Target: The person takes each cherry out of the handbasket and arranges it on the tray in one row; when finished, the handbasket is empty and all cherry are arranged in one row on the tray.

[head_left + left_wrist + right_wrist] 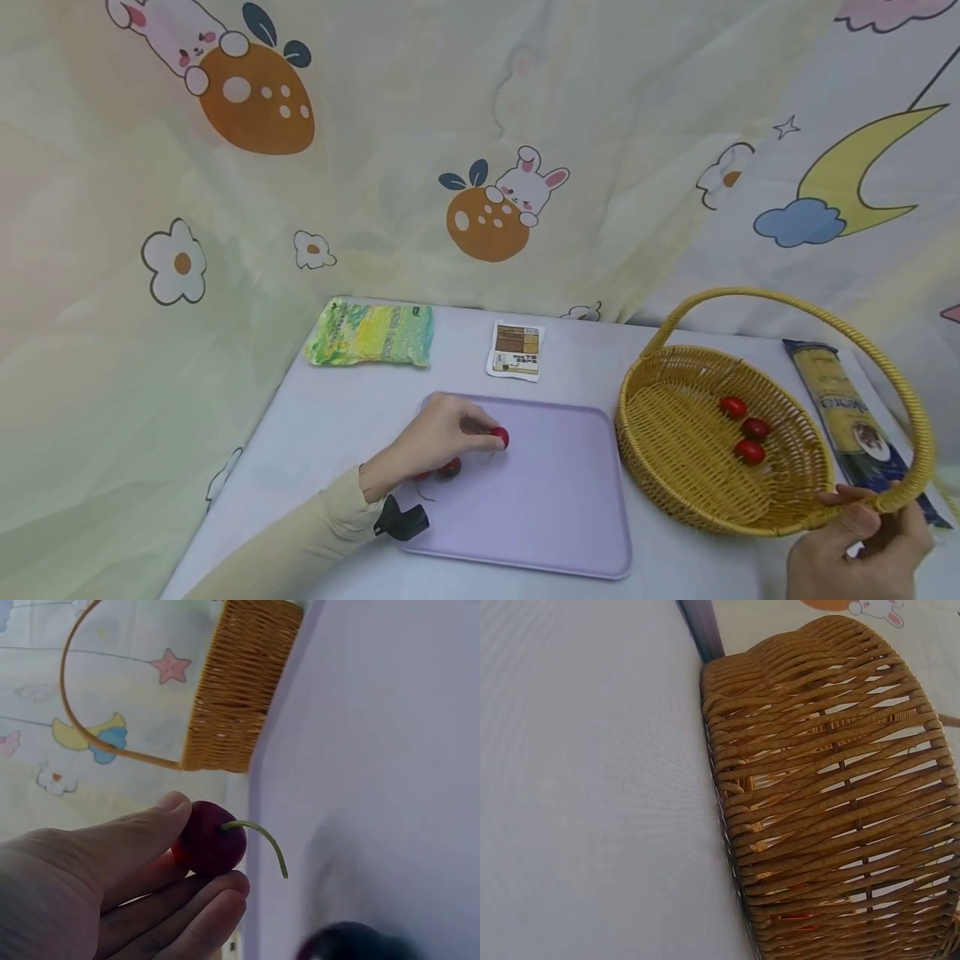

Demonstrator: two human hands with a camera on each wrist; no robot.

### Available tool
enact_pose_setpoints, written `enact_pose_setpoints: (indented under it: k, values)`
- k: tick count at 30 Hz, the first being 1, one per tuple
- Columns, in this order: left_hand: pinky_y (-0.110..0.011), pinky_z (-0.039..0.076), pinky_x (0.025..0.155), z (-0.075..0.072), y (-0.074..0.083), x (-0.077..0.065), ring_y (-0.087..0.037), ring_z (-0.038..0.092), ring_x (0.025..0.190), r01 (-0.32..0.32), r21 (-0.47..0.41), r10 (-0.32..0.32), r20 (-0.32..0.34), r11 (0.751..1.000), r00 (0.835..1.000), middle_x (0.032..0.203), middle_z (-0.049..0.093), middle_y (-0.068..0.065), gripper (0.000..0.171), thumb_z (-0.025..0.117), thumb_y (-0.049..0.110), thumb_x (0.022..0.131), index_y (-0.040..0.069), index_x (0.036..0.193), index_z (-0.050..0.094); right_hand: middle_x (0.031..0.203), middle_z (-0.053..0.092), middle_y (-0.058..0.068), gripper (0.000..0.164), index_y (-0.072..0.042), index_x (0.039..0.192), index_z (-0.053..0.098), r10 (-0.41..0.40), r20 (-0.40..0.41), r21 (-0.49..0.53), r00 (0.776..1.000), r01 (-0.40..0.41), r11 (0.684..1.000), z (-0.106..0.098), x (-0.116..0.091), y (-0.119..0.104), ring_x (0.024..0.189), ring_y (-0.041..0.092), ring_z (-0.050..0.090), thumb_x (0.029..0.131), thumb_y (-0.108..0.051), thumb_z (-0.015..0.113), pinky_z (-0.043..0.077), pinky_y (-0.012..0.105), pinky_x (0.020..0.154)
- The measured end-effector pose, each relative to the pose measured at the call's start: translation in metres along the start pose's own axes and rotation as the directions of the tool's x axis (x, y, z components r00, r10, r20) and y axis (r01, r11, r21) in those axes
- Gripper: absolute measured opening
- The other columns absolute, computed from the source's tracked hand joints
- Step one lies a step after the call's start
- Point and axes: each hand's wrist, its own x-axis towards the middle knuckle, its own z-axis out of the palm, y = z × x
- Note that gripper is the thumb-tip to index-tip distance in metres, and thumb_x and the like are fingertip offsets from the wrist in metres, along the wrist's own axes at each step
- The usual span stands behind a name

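Note:
My left hand (438,433) is over the left part of a lilac tray (555,508). Between thumb and fingers it pinches a dark red cherry (206,844), whose curved green stem points away from the palm in the left wrist view. Below that hand, another cherry (450,468) lies on the tray, with a further red one partly hidden behind the wrist. At the right, my right hand (862,550) grips the wicker basket (675,467) where its handle (918,433) meets the rim. Three red fruits (750,452) lie inside the basket.
Behind the tray lie a green-yellow packet (371,333) and a small white and brown sachet (516,351). A yellow and blue pasta bag (851,408) rests right of the basket. A printed cloth (375,167) hangs along the table's back edge.

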Motion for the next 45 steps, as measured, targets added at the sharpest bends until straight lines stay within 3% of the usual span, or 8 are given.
enact_pose_setpoints:
  k: [7,11,19,26,31,35,40,45]
  values:
    - [-0.020,0.051,0.059,0.009,-0.015,-0.004,0.001,0.063,0.063,-0.005,0.041,0.003,0.040,0.999,0.999,0.080,0.077,0.017,0.010,0.088,0.029,0.085,0.021,0.091,0.084,0.104,0.038,-0.044,0.041,-0.036,0.153,0.041,-0.013,-0.001,0.013,1.000,0.013,1.000,0.001,0.001,0.002,0.085,-0.027,0.038,0.113,-0.028,0.038,0.028,0.007,0.079]
    - [-0.020,0.048,0.061,0.011,-0.016,-0.006,0.002,0.059,0.068,-0.005,0.094,0.001,0.037,0.996,0.999,0.077,0.075,0.018,0.011,0.089,0.029,0.084,0.020,0.088,0.083,0.104,0.039,-0.044,0.041,-0.035,0.153,0.042,-0.030,0.001,0.021,1.000,0.030,0.999,0.002,0.002,0.004,0.086,-0.027,0.039,0.114,-0.027,0.038,0.028,0.007,0.079]
    - [-0.019,0.046,0.057,0.009,-0.012,-0.009,0.003,0.056,0.060,-0.027,0.155,0.017,0.062,0.988,0.998,0.064,0.068,0.020,0.016,0.090,0.030,0.083,0.022,0.075,0.079,0.105,0.038,-0.044,0.041,-0.035,0.154,0.042,-0.037,-0.003,0.008,0.999,0.037,0.999,0.001,0.002,0.005,0.086,-0.028,0.038,0.114,-0.027,0.038,0.027,0.006,0.078]
    - [-0.019,0.043,0.055,0.006,-0.009,-0.011,0.002,0.051,0.059,-0.018,0.186,0.007,0.062,0.982,0.998,0.062,0.062,0.020,0.019,0.089,0.035,0.083,0.022,0.074,0.078,0.104,0.038,-0.044,0.041,-0.034,0.154,0.041,-0.025,-0.002,0.013,1.000,0.025,1.000,0.000,0.003,0.005,0.086,-0.028,0.038,0.114,-0.027,0.038,0.028,0.007,0.079]
    - [-0.021,0.050,0.063,0.000,-0.001,-0.006,0.000,0.058,0.066,-0.016,0.215,0.011,0.028,0.976,1.000,0.076,0.073,0.012,0.028,0.087,0.042,0.085,0.015,0.089,0.083,0.104,0.039,-0.043,0.041,-0.035,0.153,0.041,-0.025,0.000,0.023,1.000,0.025,0.999,0.000,0.003,0.005,0.086,-0.027,0.039,0.114,-0.027,0.038,0.028,0.007,0.079]
    - [-0.026,0.056,0.074,-0.008,0.009,0.003,-0.003,0.067,0.078,-0.010,0.177,0.005,0.028,0.984,1.000,0.091,0.080,0.004,0.037,0.085,0.043,0.086,0.010,0.104,0.084,0.104,0.039,-0.043,0.041,-0.034,0.153,0.042,-0.037,0.002,0.030,0.999,0.037,0.999,0.001,0.004,0.005,0.087,-0.026,0.039,0.114,-0.026,0.038,0.028,0.007,0.079]
    - [-0.029,0.058,0.084,-0.010,0.023,0.017,-0.008,0.073,0.097,0.000,0.104,-0.007,0.073,0.995,0.997,0.112,0.081,0.001,0.043,0.083,0.047,0.088,0.017,0.118,0.082,0.104,0.039,-0.043,0.041,-0.034,0.153,0.042,-0.046,0.000,0.032,0.999,0.046,0.998,0.001,0.004,0.006,0.086,-0.026,0.039,0.113,-0.027,0.039,0.028,0.007,0.079]
    - [-0.031,0.059,0.092,-0.005,0.037,0.034,-0.012,0.073,0.111,-0.030,0.042,0.026,0.102,0.999,0.994,0.121,0.078,0.002,0.046,0.082,0.047,0.089,0.019,0.124,0.079,0.104,0.040,-0.043,0.040,-0.033,0.153,0.043,-0.081,-0.012,0.051,0.997,0.081,0.995,0.001,0.003,0.006,0.087,-0.026,0.040,0.113,-0.026,0.040,0.029,0.007,0.077]
